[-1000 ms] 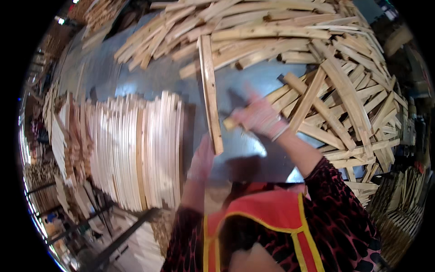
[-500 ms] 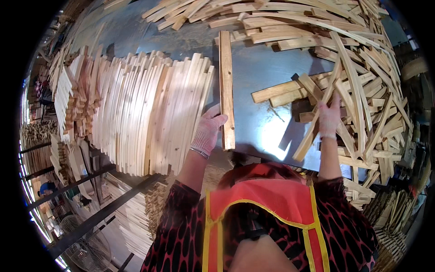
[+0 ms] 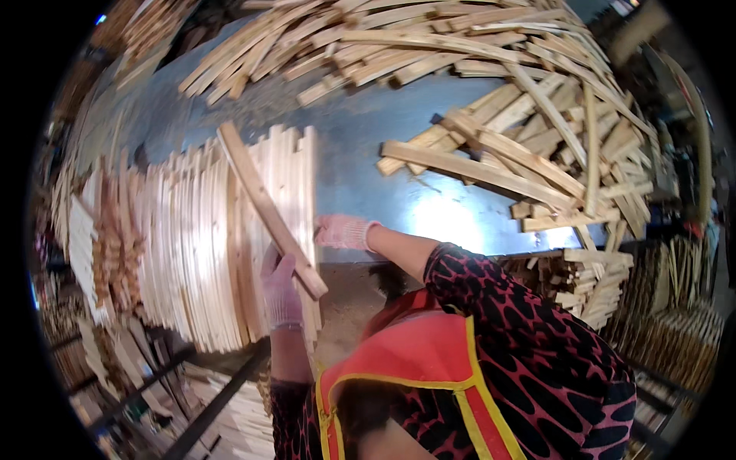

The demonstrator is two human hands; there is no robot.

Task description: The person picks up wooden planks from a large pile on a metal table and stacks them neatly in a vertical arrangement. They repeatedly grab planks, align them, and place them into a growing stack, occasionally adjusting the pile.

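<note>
My left hand [image 3: 281, 290], in a pinkish knit glove, is closed on a wooden strip [image 3: 264, 203]. The strip lies slantwise over a row of pale wooden strips [image 3: 192, 253], its near end jutting past the row's right side. My right hand [image 3: 345, 231], gloved alike, reaches across to the row's right edge. Its fingers are bunched against the outermost strip, and their tips are blurred, so what they hold, if anything, cannot be made out.
A loose heap of wooden strips [image 3: 529, 146] covers the right of the metal table [image 3: 360, 176], and more strips [image 3: 383, 46] lie along its far side. Stacked wood [image 3: 590, 284] stands at the near right. Dark metal bars [image 3: 207, 418] cross at the lower left.
My left hand has carried the strip left and tilted it over the row. My right hand has left the heap and moved across to the row's edge. The whole view has shifted.
</note>
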